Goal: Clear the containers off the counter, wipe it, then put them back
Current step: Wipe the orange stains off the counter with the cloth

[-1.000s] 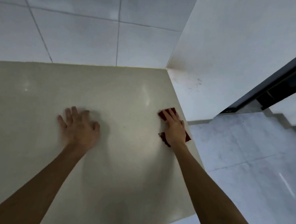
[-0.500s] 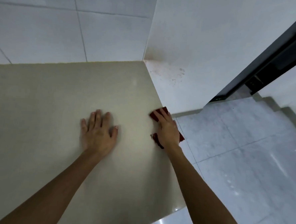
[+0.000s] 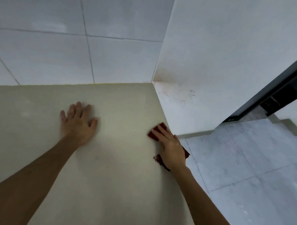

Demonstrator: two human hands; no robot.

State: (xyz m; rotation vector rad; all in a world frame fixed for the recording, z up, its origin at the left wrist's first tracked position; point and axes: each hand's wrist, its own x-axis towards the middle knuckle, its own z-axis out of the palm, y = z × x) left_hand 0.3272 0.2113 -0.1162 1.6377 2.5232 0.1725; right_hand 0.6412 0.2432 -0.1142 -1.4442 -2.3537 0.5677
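Observation:
The beige counter [image 3: 116,171] fills the lower left of the head view, and no containers show on it. My left hand [image 3: 78,123] lies flat on it, palm down, fingers spread, holding nothing. My right hand [image 3: 172,147] presses flat on a dark red cloth [image 3: 154,134] at the counter's right edge. Most of the cloth is hidden under the palm; a corner sticks out ahead of the fingers and another part behind the wrist.
A white tiled wall [image 3: 78,47] runs behind the counter and meets a plain white side wall [image 3: 217,55] at the far right corner. Right of the counter edge lies a grey tiled floor [image 3: 253,171]. A dark door frame [image 3: 276,89] stands at the far right.
My view has swung to the right and back a little. My right hand with the cloth has stayed at the counter's right edge. My left hand remains flat on the counter.

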